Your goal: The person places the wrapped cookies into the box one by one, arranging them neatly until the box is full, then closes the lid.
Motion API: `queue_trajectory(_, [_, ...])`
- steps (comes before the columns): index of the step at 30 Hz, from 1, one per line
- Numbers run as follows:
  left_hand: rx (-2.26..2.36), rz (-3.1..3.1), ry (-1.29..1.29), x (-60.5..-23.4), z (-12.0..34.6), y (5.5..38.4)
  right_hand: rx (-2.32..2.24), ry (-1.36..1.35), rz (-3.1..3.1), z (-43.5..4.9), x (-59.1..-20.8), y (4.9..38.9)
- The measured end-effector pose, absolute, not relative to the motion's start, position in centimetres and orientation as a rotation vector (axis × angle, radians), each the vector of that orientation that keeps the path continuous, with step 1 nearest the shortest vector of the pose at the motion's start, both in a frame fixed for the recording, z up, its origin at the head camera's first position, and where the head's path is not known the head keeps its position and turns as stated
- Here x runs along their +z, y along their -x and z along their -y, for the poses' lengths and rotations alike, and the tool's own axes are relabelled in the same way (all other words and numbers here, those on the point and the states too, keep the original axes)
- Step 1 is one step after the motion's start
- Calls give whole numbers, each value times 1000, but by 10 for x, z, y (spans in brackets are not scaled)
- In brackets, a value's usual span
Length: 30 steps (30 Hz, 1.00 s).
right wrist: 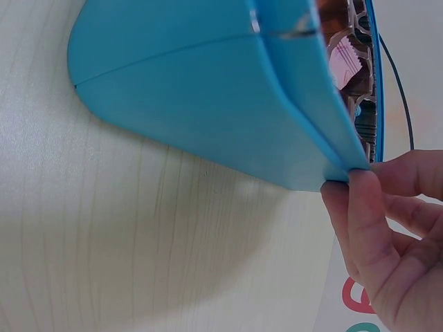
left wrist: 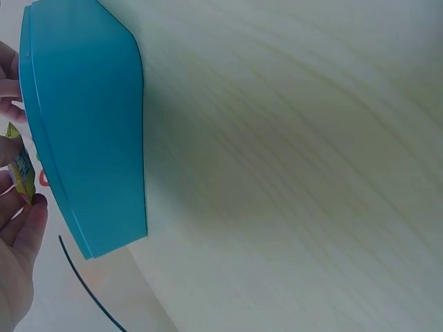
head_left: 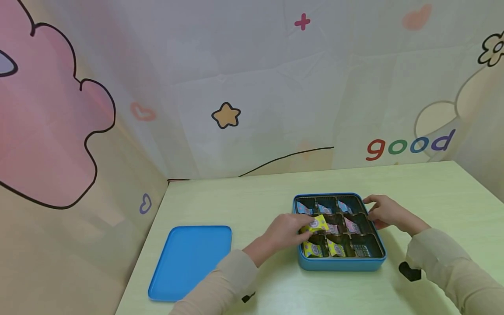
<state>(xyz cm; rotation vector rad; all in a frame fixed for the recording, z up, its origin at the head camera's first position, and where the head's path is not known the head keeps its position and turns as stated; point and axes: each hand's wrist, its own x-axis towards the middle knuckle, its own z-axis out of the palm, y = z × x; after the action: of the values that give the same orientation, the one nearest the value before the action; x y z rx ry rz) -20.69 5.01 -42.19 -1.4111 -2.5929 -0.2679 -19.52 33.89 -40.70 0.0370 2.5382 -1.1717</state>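
A blue box [head_left: 341,264] with a dark divided insert stands on the table. Its back row holds blue wrapped packets [head_left: 325,209], the middle row pink ones [head_left: 352,225], and the front row yellow ones [head_left: 313,250]. At the front right compartment, the ribbed dark floor shows. My left hand [head_left: 284,232] pinches a yellow wrapped packet [head_left: 318,224] over the box's left side, covering part of the middle row. With thumb and fingers, my right hand [right wrist: 398,228] grips the box rim at the right, near the back corner.
To the left of the box, a flat blue lid [head_left: 193,262] lies on the pale wood-look table [head_left: 260,197]. A printed cloth [head_left: 267,87] hangs behind the table and along its sides.
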Motion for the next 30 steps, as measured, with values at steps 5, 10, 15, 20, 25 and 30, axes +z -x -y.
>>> queue_trajectory(5, [-265, 2597, 1420, -423, -55, 204, -1175, -40, -2534, -339, -407, 195])
queue_trajectory(10, [-232, 2605, 1421, -425, -60, 202, -1167, -41, -2535, -339, -406, 195])
queue_trajectory(15, [-219, 2577, 1441, -425, -63, 199, -1163, -36, -2537, -339, -406, 195])
queue_trajectory(20, [-236, 2541, 1468, -425, -66, 197, -1139, -27, -2552, -339, -406, 195])
queue_trajectory(25, [-246, 2561, 1484, -424, -71, 194, -1127, -22, -2560, -339, -406, 195])
queue_trajectory(30, [-288, 2561, 1523, -426, -78, 192, -1127, -29, -2557, -339, -407, 195])
